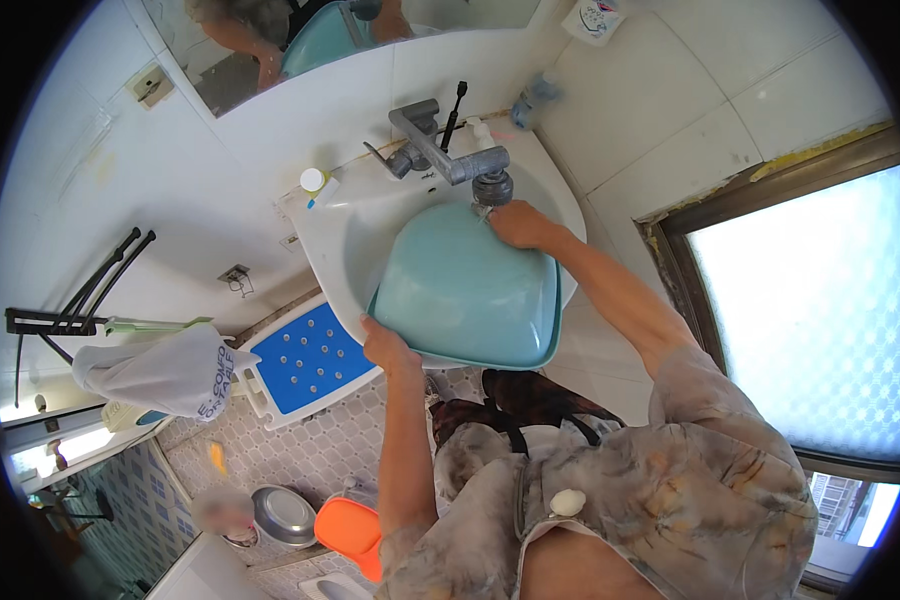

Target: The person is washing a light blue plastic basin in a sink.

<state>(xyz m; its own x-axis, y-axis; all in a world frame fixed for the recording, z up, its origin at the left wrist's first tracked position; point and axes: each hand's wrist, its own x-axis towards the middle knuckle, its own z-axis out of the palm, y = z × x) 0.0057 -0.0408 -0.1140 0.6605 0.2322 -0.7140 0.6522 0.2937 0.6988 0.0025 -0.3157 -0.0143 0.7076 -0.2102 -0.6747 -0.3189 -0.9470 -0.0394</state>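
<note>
A light-green plastic basin is tilted over the white washbasin, its smooth outer side facing up. My left hand grips its rim at the lower left. Just below the end of the grey swivel faucet, my right hand is closed on a small pale wad, perhaps a cloth or scrubber, against the basin's outside. The inside of the basin is hidden. A mirror above reflects the basin and arms.
A black-handled brush, a blue-tinted plastic bottle and a white-capped container stand on the washbasin's ledge. A blue-topped stool is at the left. Lower down are a metal bowl and an orange plastic scoop. A frosted window is at the right.
</note>
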